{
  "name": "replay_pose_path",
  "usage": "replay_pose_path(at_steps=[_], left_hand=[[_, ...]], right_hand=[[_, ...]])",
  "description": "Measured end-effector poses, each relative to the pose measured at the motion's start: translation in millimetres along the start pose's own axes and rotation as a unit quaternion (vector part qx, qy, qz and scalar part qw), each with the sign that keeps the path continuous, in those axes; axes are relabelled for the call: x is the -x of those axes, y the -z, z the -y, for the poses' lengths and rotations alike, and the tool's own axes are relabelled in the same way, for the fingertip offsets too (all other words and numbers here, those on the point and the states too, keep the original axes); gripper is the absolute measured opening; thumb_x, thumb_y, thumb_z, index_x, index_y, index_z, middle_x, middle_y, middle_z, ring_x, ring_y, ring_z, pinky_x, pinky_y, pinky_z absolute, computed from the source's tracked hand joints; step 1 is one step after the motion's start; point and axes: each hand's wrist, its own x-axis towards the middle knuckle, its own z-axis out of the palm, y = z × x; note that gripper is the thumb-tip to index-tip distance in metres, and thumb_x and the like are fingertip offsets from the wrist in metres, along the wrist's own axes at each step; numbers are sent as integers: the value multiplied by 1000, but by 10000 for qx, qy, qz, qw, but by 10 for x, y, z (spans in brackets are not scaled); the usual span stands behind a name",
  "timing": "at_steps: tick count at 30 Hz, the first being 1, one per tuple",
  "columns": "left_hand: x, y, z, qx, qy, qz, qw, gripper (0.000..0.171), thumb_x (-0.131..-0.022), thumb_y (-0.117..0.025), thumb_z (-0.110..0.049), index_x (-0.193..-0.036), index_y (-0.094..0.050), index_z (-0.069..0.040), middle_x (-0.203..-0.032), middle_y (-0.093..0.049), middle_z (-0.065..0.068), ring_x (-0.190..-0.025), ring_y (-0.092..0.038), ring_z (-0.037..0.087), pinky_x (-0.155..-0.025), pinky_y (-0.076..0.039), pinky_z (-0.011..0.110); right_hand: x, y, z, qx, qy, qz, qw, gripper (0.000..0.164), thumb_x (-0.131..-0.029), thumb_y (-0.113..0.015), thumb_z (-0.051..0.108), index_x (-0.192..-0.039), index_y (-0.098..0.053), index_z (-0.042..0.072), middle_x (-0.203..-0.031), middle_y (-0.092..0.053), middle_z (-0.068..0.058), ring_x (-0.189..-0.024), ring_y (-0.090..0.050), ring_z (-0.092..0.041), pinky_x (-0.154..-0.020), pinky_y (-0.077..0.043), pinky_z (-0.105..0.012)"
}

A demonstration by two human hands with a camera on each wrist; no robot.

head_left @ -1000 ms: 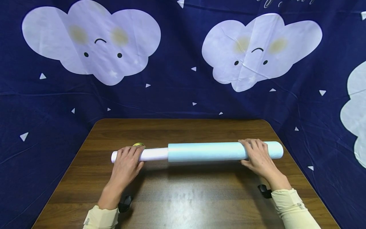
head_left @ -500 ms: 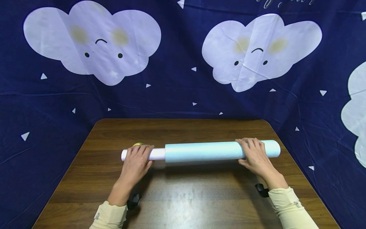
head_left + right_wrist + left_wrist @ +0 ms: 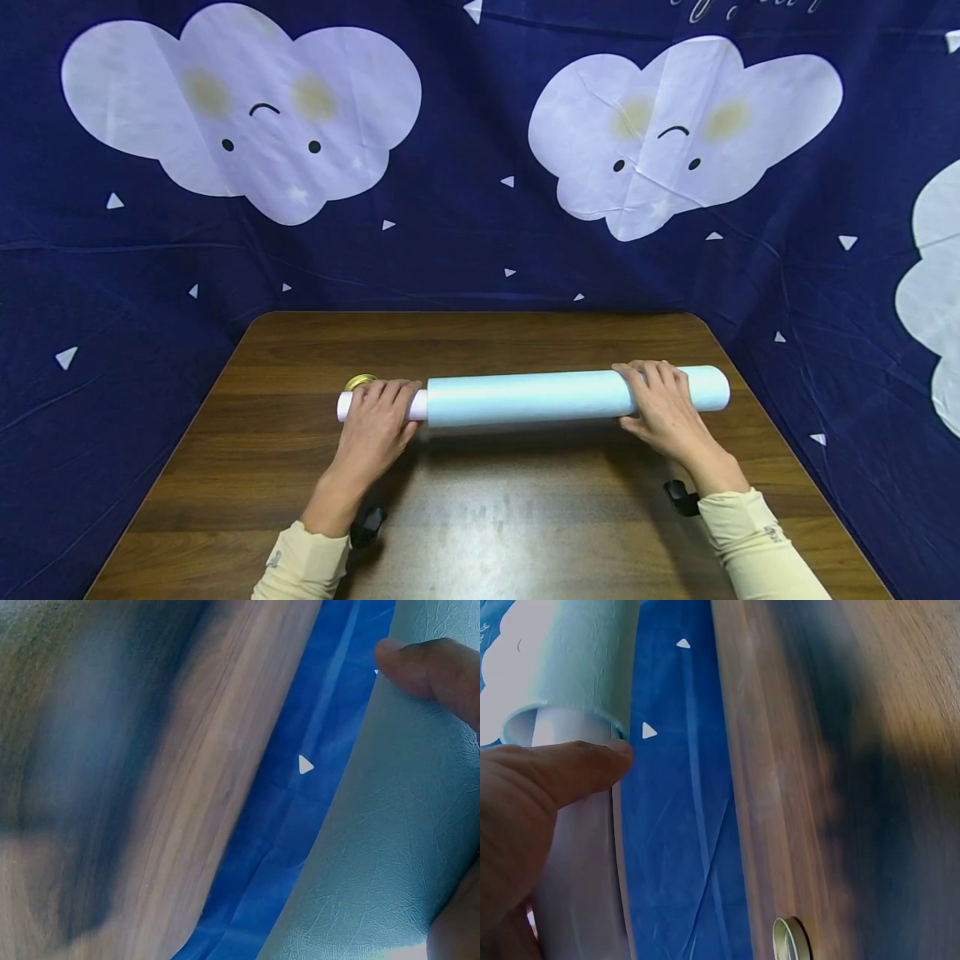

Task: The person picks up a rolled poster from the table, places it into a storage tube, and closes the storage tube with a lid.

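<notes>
A wide light-blue tube [image 3: 525,398] lies lengthwise across the head view, held above the table. My right hand [image 3: 660,408] grips it near its right end, fingers over the top and thumb on the near side. Out of its left opening sticks a thinner pale-lilac tube [image 3: 417,406]. My left hand [image 3: 377,429] grips this thinner tube close to the opening, and a short stub shows left of the fingers. In the left wrist view the thumb [image 3: 592,765] lies across the lilac tube [image 3: 585,862] right at the blue rim. The lilac tube's inner part is hidden.
A small gold ring-shaped lid [image 3: 360,382] lies on the brown wooden table [image 3: 480,342] just behind my left hand. Dark blue cloth [image 3: 465,250] with clouds hangs behind and beside the table. Black wrist-camera mounts [image 3: 681,497] hang under both wrists.
My left hand has moved right, sliding the lilac tube further into the blue one, so less of it shows. My right hand and the blue tube have shifted slightly left.
</notes>
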Motion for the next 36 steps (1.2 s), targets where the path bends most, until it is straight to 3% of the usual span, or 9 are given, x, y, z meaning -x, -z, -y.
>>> replay_pose_path(at_steps=[7, 15, 26, 36], left_hand=[[-15, -7, -50, 5, -66, -155, 9999, 55, -69, -83, -25, -116, -60, -9, -108, -66, 7, -100, -59, 27, -84, -43, 45], [-17, -1, -61, -37, 55, 104, 9999, 55, -71, -81, -26, -119, -59, -10, -112, -65, 6, -103, -58, 27, -86, -42, 44], [-1, -1, -60, -108, 0, 22, 9999, 57, -71, -81, -28, -119, -58, -10, -112, -65, 6, -103, -58, 26, -86, -42, 43], [104, 120, 26, 23, 26, -78, 10000, 64, -68, -84, -31, -122, -57, -11, -117, -63, 9, -106, -57, 31, -90, -43, 47]], right_hand=[[-7, 0, 19, 14, -12, -24, 10000, 85, -55, -88, 21, -128, -48, 11, -113, -54, -17, -104, -47, -41, -88, -34, -59], [-6, -2, 38, 53, -42, -7, 10000, 86, -55, -89, 21, -129, -47, 11, -113, -54, -18, -105, -46, -41, -89, -33, -60], [1, -2, 47, 49, -27, -27, 10000, 86, -53, -90, 21, -128, -48, 11, -113, -54, -17, -105, -47, -41, -88, -34, -60], [33, -4, -1, 35, -53, -44, 10000, 85, -53, -90, 20, -128, -49, 10, -114, -54, -18, -105, -47, -41, -88, -34, -59]])
